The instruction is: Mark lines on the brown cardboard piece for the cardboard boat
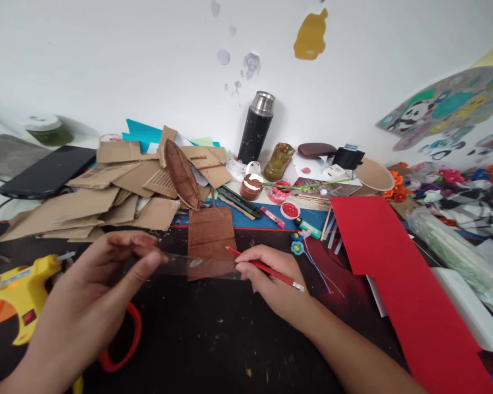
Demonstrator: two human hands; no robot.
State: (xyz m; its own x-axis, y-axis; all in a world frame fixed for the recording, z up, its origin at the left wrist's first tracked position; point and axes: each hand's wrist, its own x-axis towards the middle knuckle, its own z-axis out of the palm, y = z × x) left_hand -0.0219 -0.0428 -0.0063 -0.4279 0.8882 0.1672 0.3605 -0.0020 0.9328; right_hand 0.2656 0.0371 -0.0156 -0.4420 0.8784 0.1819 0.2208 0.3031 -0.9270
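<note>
Between my two hands stretches a clear plastic strip (176, 265), held above the dark table. My left hand (102, 290) pinches its left end between thumb and fingers. A red pencil (271, 270) rests in my right hand (275, 273), its tip pointing left and its white eraser end to the right. The same hand's fingertips meet the right end of the strip. Behind the strip lies a brown painted cardboard piece (211, 232). A brown boat-shaped cardboard piece (181, 172) leans on the cardboard pile just beyond.
A yellow glue gun (28, 290) and red-handled scissors (136, 334) lie at the left. Cardboard scraps (78, 205) are heaped behind. Paint pots (252, 189), a black thermos (254, 131) and a utility knife (240, 201) stand or lie further back. Red card (406, 273) covers the right side.
</note>
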